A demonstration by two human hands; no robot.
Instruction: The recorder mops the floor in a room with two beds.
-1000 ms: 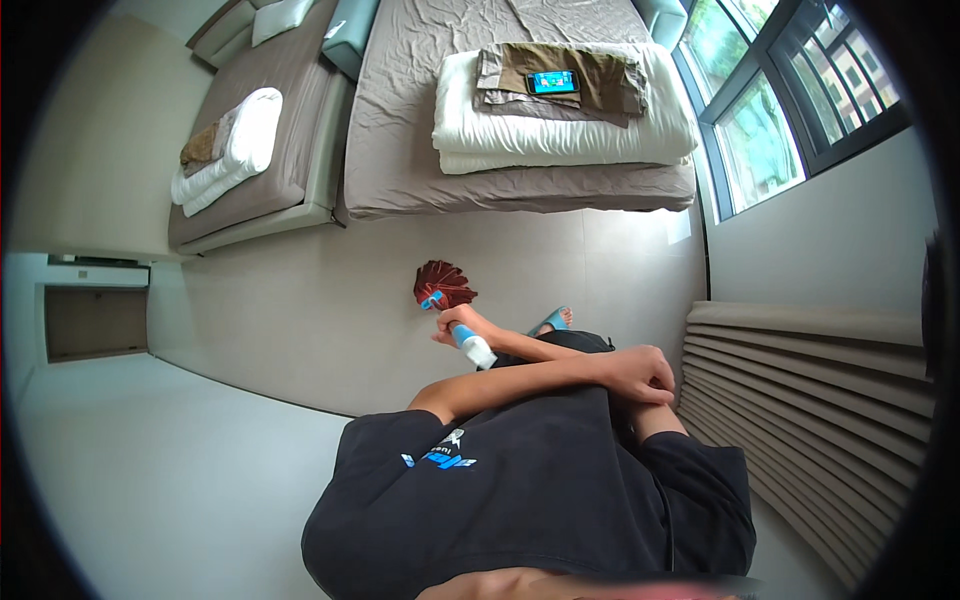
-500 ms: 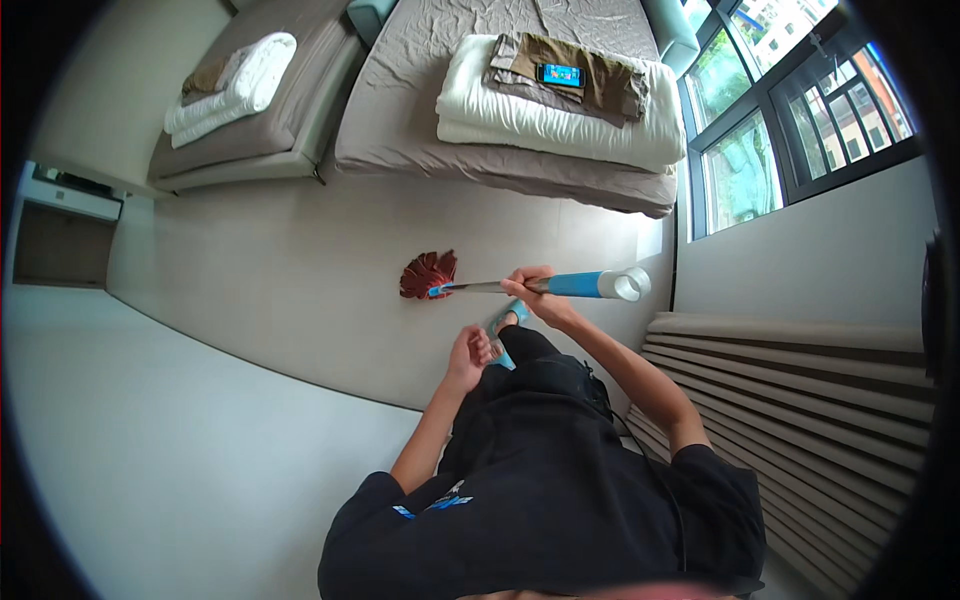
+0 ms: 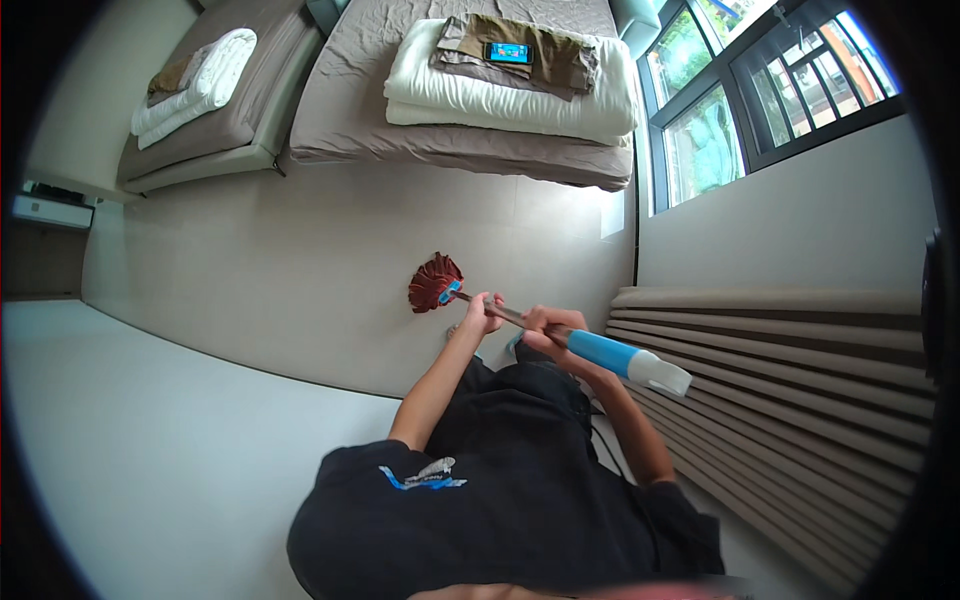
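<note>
Mop (image 3: pixel 511 316), its red head (image 3: pixel 434 284) down at the floor (image 3: pixel 300 230): the left hand (image 3: pixel 484 314), empty half a second ago, now curls around the shaft below the right hand (image 3: pixel 557 334), itself closed (just beside the blue sleeve (image 3: pixel 601 352)), allowing two-handed control.

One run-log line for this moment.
left hand: on mop pole, near mop head | right hand: gripping pole | mop head: on floor

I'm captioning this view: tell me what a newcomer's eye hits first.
Probably the dark-red mop head near the centre, vivid against the pale floor. Its blue-and-white handle, slanting out to the right past the right grip, follows. Then the lit smartphone on brown cloth, atop the white duvet at the top.
</note>
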